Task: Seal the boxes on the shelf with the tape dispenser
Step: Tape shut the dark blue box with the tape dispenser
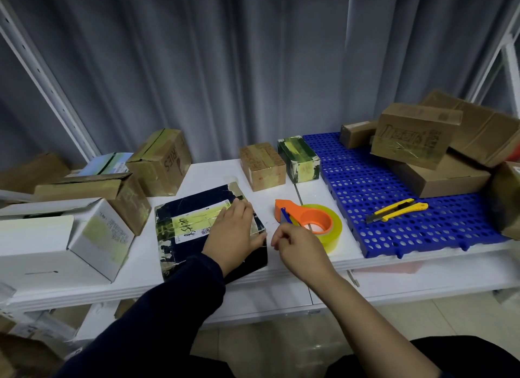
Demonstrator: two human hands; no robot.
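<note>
A dark navy box (184,231) with yellowish tape strips and a white label lies on the white shelf (197,282) in front of me. My left hand (233,234) lies flat on the box's right part, fingers straight, thumb at the right edge. Just right of the box, my right hand (298,251) hovers with loosely curled fingers; whether it pinches a tape end I cannot tell. Behind that hand lies the orange tape dispenser (309,221) with a roll of clear yellowish tape, resting on the shelf.
White and brown boxes (92,209) crowd the left side. Two small boxes (278,162) stand at the back. A blue perforated mat (394,209) on the right carries two yellow utility knives (396,210) and a stack of cardboard boxes (439,144). Grey curtain behind.
</note>
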